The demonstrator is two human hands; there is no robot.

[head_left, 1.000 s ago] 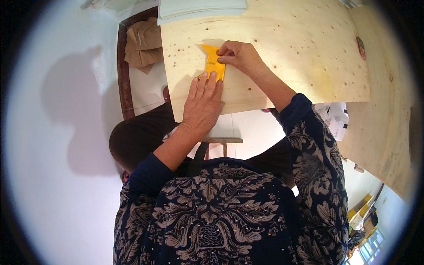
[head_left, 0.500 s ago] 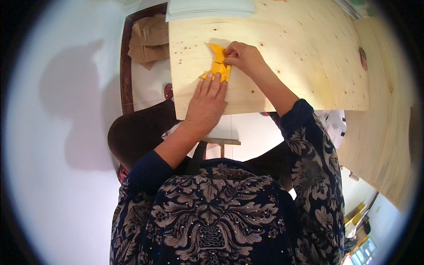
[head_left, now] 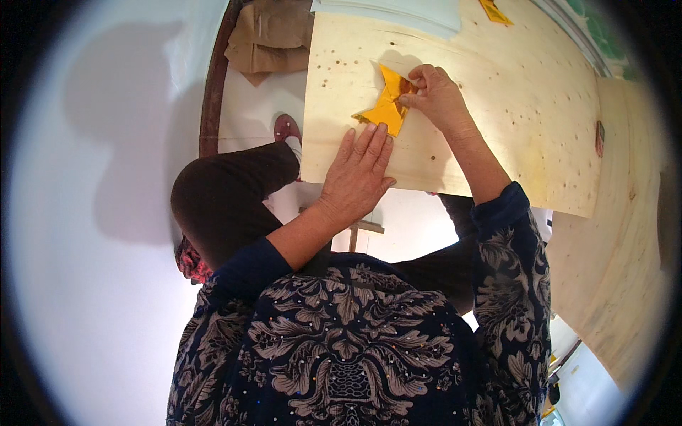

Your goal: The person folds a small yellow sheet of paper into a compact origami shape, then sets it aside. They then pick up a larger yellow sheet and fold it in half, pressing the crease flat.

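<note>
A folded piece of shiny gold paper [head_left: 386, 106] with pointed corners lies on the light wooden tabletop [head_left: 511, 113], near its left side. My left hand [head_left: 357, 170] is flat and open, its fingertips pressing on the paper's near end. With thumb and fingers pinched together, my right hand [head_left: 437, 99] grips the paper's right edge. Part of that edge is hidden under the fingers, and a darker, coppery patch shows on the paper beside them.
Another folded gold paper piece [head_left: 496, 12] lies at the far edge of view. White sheets [head_left: 398, 14] rest at the table's far left. Brown paper [head_left: 266, 42] sits left of the table. A small red object [head_left: 599, 138] lies by the right edge.
The view has shifted, so table, hands and paper appear farther right. More of the second gold piece shows. My right hand still pinches the paper's right edge while my left presses its near end.
</note>
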